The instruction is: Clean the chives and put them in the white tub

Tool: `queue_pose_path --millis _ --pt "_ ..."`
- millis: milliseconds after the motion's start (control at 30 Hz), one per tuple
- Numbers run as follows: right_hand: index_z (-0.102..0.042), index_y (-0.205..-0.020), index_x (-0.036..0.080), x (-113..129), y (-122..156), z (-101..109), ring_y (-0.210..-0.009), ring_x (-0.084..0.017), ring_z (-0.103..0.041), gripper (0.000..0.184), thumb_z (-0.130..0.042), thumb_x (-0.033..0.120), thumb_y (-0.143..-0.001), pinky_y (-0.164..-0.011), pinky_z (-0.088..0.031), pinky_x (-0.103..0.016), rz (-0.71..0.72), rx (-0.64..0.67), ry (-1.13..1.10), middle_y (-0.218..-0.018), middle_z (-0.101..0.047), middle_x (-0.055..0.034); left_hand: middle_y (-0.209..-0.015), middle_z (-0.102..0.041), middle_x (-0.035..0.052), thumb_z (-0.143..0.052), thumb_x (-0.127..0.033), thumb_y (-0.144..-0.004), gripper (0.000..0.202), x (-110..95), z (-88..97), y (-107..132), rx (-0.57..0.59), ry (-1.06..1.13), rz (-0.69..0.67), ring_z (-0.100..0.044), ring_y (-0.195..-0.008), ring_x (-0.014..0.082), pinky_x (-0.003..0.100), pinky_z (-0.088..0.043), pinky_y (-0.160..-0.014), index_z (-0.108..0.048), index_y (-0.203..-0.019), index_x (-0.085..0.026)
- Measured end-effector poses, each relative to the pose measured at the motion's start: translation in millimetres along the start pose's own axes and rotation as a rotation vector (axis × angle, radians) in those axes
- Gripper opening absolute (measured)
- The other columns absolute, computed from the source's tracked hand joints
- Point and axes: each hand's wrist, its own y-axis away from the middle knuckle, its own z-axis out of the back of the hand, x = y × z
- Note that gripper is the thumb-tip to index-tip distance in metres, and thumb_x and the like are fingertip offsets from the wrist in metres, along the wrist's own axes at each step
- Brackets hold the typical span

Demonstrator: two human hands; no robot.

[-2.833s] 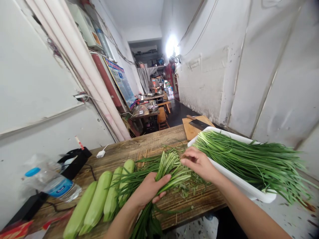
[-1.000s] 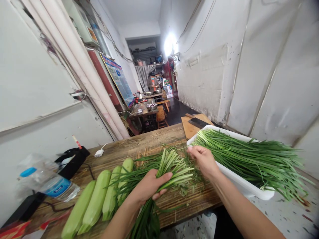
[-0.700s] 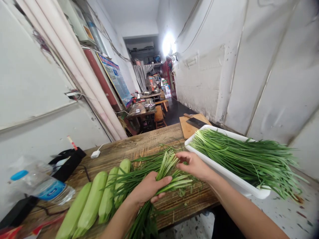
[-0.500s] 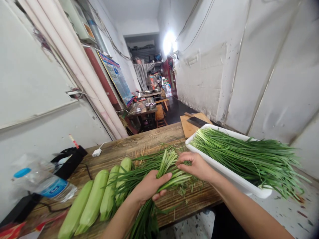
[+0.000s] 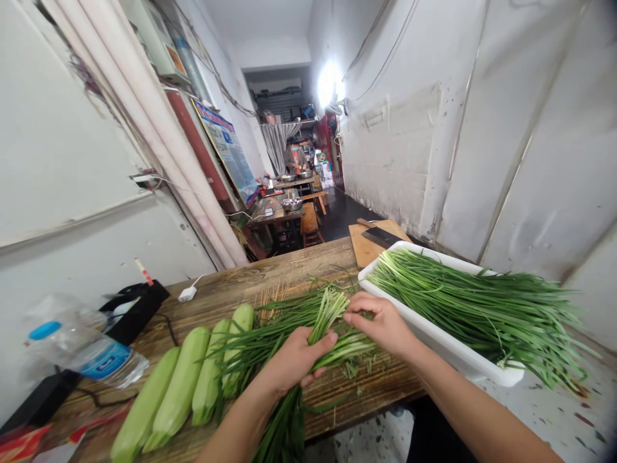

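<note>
My left hand point(image 5: 294, 359) is closed around a bundle of green chives point(image 5: 308, 331) lying on the wooden table point(image 5: 270, 276), their pale cut ends pointing away from me. Just to the right, my right hand point(image 5: 380, 321) pinches at the stalk ends with fingers curled. A white tray point(image 5: 448, 344) heaped with more chives point(image 5: 472, 302) sits right of that hand. Several pale green zucchini point(image 5: 187, 379) lie side by side left of the bundle.
A plastic water bottle point(image 5: 87, 354) and black devices with cables point(image 5: 135, 308) are at the table's left. A cutting board with a cleaver point(image 5: 380, 236) lies behind the tray. Walls close in on both sides; a corridor with tables and a person runs ahead.
My right hand moved from the tray's near corner leftward onto the chive ends held by my left hand. The left hand kept its grip and barely shifted.
</note>
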Motion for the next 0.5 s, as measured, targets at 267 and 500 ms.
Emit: queue_pose_path --millis 267,500 --pt "-0.047 -0.050 0.017 -18.9 -8.7 19.6 -0.052 -0.010 -0.034 0.045 -0.065 0.052 -0.073 -0.052 -0.030 -0.025 -0.201 -0.271 -0.030 -0.050 -0.038 0.0046 -0.043 -0.041 -0.0105 -0.061 -0.063 -0.070 0.047 -2.4 3.1 6.1 -0.026 -0.019 0.046 -0.027 -0.029 0.0025 0.015 -0.015 -0.029 -0.051 -0.074 -0.017" --pt "-0.058 -0.056 0.016 -7.0 -6.7 15.5 -0.056 -0.011 -0.040 0.041 -0.059 0.050 -0.079 -0.053 -0.031 -0.024 -0.176 0.148 -0.003 -0.055 -0.046 0.0029 -0.043 -0.041 -0.0108 -0.063 -0.065 -0.067 0.051 3.1 5.6 3.2 -0.003 -0.031 0.019 -0.028 -0.029 0.0029 0.015 -0.018 -0.027 -0.053 -0.078 -0.016"
